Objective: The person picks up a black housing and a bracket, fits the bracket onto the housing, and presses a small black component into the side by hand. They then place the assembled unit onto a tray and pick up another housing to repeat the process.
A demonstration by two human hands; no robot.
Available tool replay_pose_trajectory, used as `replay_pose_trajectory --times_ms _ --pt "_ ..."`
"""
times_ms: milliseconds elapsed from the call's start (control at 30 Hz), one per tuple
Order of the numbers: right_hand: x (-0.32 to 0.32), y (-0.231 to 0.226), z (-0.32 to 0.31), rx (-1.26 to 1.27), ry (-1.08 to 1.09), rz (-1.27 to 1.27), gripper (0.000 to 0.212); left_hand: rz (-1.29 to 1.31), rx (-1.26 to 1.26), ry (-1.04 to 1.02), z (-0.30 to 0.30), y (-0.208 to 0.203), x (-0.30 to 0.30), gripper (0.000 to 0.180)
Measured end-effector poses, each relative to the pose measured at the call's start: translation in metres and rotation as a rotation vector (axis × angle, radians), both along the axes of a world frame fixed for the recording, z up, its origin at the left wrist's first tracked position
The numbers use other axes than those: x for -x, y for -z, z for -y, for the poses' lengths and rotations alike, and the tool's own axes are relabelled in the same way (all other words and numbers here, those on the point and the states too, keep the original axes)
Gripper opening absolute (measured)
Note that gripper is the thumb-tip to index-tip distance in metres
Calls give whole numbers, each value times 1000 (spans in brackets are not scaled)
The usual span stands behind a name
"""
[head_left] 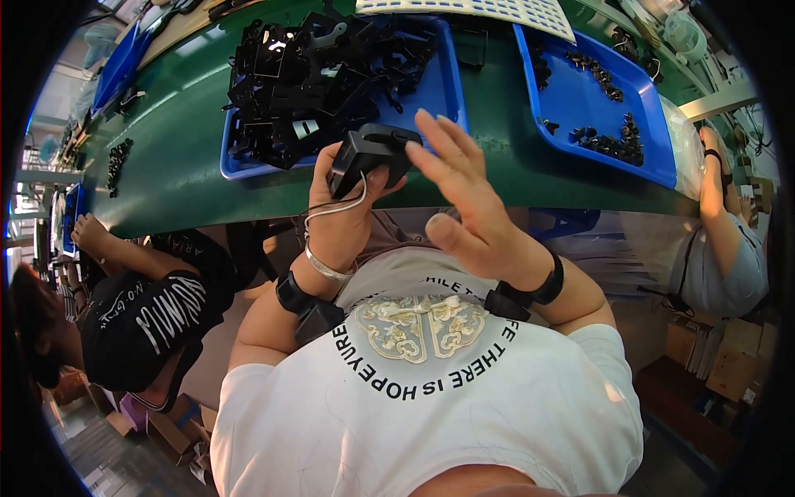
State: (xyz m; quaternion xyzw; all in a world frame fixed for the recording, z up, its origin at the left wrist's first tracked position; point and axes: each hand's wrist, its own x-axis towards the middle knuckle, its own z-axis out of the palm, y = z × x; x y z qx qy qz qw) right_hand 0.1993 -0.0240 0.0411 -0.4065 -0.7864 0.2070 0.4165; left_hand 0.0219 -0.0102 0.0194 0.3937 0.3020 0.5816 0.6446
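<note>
The black housing (364, 156) is held up at the near edge of the green table (178, 137), in front of the left tray's near right corner. The left hand (341, 219) is clamped on it, thumb and fingers closing from beneath. The right hand (470, 203) has its fingers spread and holds nothing; its nearest fingertip is at the housing's right end (contact cannot be confirmed). Principal risk, in this inspector's judgement: one hand alone bears the piece, so a slack grip or a knock from the right could tip it over the table edge. A pale cable (354, 201) loops down along the left wrist (its ends are not clear) and could snag on the bracelet (325, 267) if the wrist turns. Farther out, the left blue tray (445, 70) carries heaped black parts (290, 79), some above its rim; a brush against them could start a slide. In the right blue tray (571, 103), loose small black pieces (611, 147) could scatter if it is jolted.
</note>
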Motion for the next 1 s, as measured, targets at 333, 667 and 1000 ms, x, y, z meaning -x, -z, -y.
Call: replay_pose_trajectory --times_ms 333,667,1000 --pt "1 4 1 51 45 65 60 -8 5 37 2 7 0 31" --pt "-22 -5 2 411 -73 -329 45 -36 70 183 2 0 10 40" --pt "-11 21 9 427 -197 -461 41 -168 99 325 8 3 3 49"
